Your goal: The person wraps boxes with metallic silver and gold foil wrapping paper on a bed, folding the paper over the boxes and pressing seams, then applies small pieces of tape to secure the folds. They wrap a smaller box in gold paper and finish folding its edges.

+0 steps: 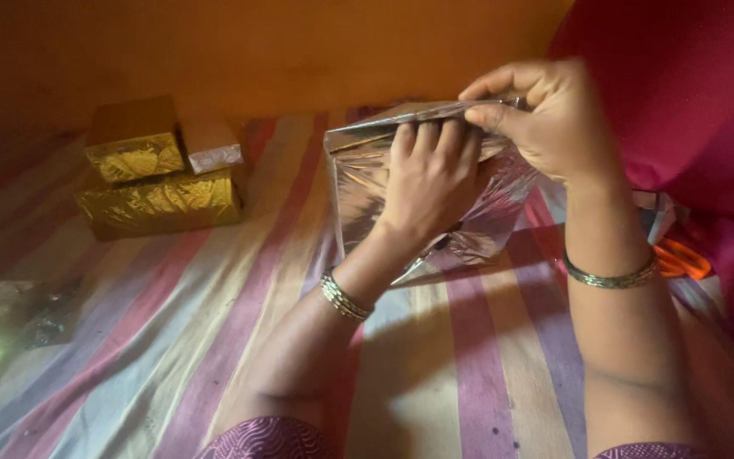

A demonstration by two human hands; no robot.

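Silver foil-wrapped box (358,183), tilted on its edge on the striped cloth, foil creased, top flap folded over

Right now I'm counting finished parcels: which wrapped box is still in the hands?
The silver-wrapped box, pressed by the left hand while the right hand pinches its foil edge. The gold boxes sit apart, untouched.
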